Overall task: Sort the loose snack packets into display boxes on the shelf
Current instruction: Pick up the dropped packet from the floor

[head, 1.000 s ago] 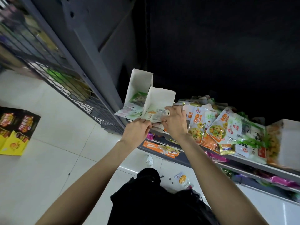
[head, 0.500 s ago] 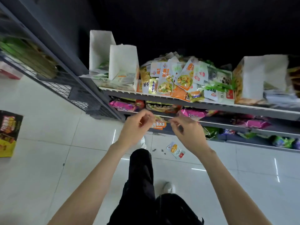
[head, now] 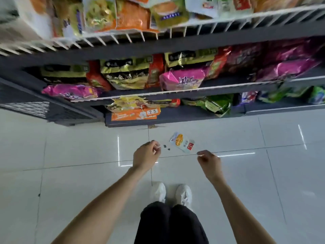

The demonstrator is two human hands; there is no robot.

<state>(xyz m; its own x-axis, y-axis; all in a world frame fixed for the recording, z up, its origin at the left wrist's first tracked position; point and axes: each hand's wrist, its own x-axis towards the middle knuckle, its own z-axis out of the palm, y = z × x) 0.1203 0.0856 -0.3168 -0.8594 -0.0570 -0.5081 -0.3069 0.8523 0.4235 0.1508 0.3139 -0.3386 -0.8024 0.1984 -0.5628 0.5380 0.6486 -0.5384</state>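
Both hands hang over the tiled floor (head: 70,155), the left hand (head: 146,156) with loosely curled fingers holding nothing, a snack packet (head: 182,142) lying on the floor between and just beyond them, the right hand (head: 208,161) likewise curled and unladen.

Head view looks steeply down, facing shelves (head: 175,50).

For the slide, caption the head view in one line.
Both hands, left and right, hang empty above a dropped snack packet on the tiled floor before stocked shelves.
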